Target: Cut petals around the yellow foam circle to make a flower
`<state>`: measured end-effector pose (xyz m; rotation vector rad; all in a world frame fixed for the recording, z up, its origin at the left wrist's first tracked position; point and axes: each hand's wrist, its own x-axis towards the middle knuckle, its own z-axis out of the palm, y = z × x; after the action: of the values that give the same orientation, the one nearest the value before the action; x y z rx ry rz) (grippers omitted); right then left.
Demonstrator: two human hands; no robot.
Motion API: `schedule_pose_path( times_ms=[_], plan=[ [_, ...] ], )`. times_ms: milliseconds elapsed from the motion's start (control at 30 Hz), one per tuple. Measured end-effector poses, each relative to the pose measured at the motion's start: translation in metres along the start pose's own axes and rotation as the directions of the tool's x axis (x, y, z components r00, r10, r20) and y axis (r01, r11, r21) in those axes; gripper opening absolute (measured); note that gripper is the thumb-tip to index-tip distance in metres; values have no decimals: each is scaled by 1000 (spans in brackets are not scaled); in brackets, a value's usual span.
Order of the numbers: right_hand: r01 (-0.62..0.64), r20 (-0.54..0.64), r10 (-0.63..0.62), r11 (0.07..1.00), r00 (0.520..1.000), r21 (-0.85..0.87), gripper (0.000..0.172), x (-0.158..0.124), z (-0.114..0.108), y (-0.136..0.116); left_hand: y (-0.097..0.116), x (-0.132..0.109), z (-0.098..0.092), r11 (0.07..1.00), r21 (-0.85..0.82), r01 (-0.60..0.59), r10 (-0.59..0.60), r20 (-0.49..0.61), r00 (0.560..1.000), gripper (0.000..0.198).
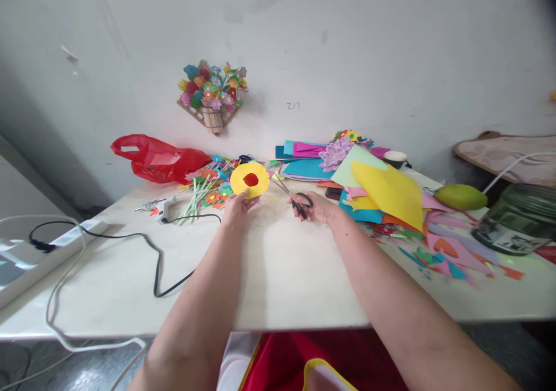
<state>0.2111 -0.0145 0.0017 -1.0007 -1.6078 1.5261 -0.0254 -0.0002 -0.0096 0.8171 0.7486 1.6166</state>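
Observation:
My left hand (238, 207) pinches the lower edge of a round yellow paper flower (249, 180) with a red centre, held upright above the white table (278, 275). My right hand (317, 207) grips black-handled scissors (295, 198), fingers through the loops, blades pointing left toward the flower and a short way from it. Both forearms stretch out over the table's middle.
A glue gun (161, 207) with a black cord, green sticks (197, 197) and small paper flowers lie at the left. A red plastic bag (158, 159) sits behind them. Coloured sheets (386, 191), scraps, a green mango (460, 196) and a glass jar (516, 220) crowd the right. A power strip (52, 246) lies far left.

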Motion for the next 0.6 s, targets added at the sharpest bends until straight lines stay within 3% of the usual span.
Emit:
schedule_pose_path(
  times_ms=[333,600],
  plan=[
    [-23,213,47,994,976,-111,36,-9,1,-8,0,0,0,1000,-6,18,-18,-7,1000,26],
    [16,185,22,979,983,-202,36,-2,9,-4,0,-1,3,997,46,58,-59,3,998,20]
  ],
)
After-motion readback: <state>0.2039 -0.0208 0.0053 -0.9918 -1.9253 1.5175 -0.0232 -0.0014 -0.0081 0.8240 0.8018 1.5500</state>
